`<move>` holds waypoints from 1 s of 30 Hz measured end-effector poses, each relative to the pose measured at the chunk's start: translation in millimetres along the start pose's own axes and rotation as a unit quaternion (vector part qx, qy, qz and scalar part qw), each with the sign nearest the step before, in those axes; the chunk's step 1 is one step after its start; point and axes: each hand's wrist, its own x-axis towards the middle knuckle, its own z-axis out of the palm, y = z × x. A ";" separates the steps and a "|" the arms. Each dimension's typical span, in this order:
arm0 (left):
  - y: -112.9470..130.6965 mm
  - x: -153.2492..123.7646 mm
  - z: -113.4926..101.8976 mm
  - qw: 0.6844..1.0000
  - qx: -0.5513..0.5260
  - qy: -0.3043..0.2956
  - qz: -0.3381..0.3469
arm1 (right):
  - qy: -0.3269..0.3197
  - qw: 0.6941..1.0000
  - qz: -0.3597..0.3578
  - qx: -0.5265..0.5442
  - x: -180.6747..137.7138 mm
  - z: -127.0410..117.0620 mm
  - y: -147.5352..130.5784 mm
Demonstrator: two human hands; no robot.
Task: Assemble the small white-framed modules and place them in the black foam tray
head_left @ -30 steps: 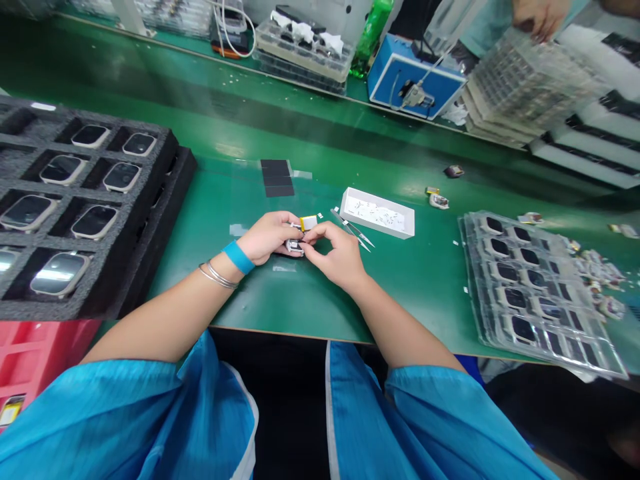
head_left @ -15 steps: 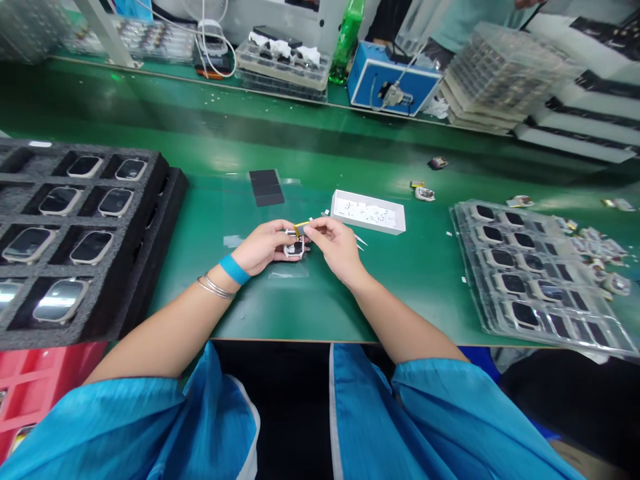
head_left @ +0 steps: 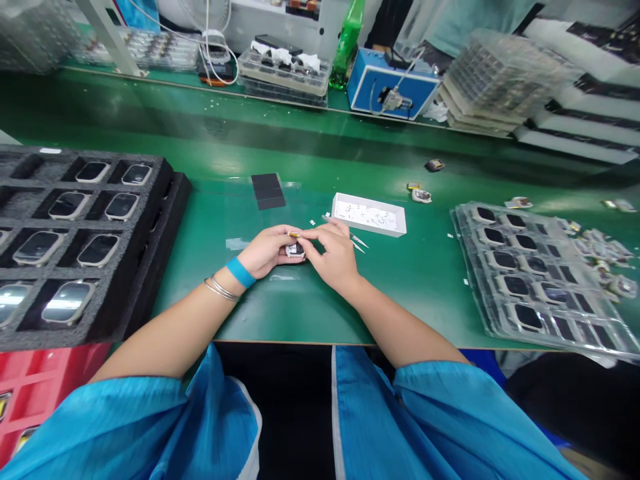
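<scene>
White-framed smartwatch case (head_left: 295, 251), centre of frame, held in curled left hand (head_left: 267, 252). Yellow-edged strip (head_left: 295, 235) just above it, long axis left-right, its right end pinched by narrow right hand (head_left: 335, 257), the nearer hand.

I wear a loose, shiny blue smock (head_left: 125, 427), its wide sleeves (head_left: 440, 420) edged with pale trim (head_left: 333, 413). A flat blue wristband (head_left: 241, 272) and thin silver bangles (head_left: 221, 289) circle my left arm (head_left: 170, 327), while my left hand (head_left: 267, 250) and right hand (head_left: 333, 260) are bare.
</scene>
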 end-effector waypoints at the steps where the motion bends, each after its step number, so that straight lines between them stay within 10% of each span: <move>1: 1.5 -0.2 -1.1 0.999 -0.030 -0.009 -0.012 | 0.000 0.999 -0.022 -0.025 -0.6 -0.1 0.3; 8: 4.2 1.3 -8.3 0.992 -0.124 -0.025 -0.027 | -0.043 0.995 -0.063 -0.058 -3.5 -1.5 1.3; 13: -1.1 3.0 -11.1 0.995 -0.068 -0.077 0.020 | -0.060 0.994 0.063 0.063 -1.1 -0.5 10.3; 21: -7.8 4.2 -14.2 0.992 0.002 -0.102 0.074 | -0.161 0.841 0.288 0.428 -2.1 7.1 14.9; 30: -10.7 9.5 -10.3 0.988 0.012 -0.099 0.116 | -0.115 0.856 0.299 0.406 -1.9 5.9 5.8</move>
